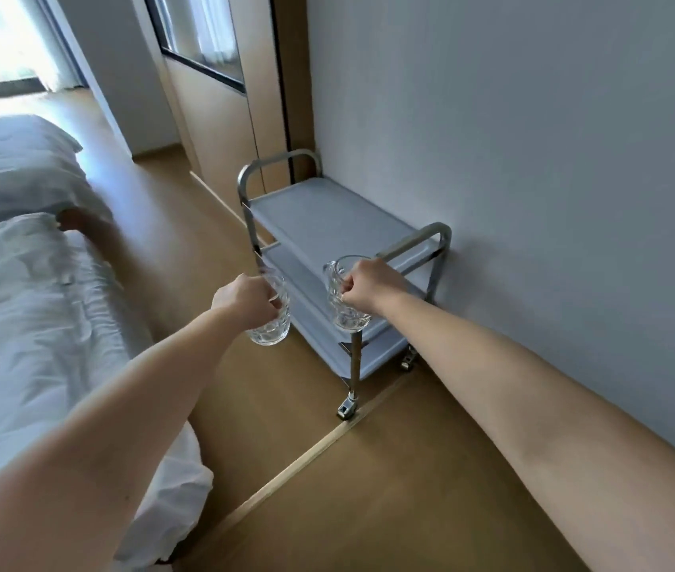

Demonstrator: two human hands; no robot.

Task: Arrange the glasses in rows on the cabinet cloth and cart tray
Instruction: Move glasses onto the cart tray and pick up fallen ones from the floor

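Observation:
My left hand grips a clear cut-glass mug in the air, left of the cart and above the floor. In my right hand is a second clear glass mug, gripped by its side and held over the near end of the cart. The cart's top tray is grey and bare, framed by metal handles at both ends. Two lower grey trays show beneath it. No cabinet cloth is in view.
The wheeled cart stands against the grey wall on the right. A bed with white sheets and a pillow fills the left. Wooden floor lies between them. A wooden panel and window stand behind the cart.

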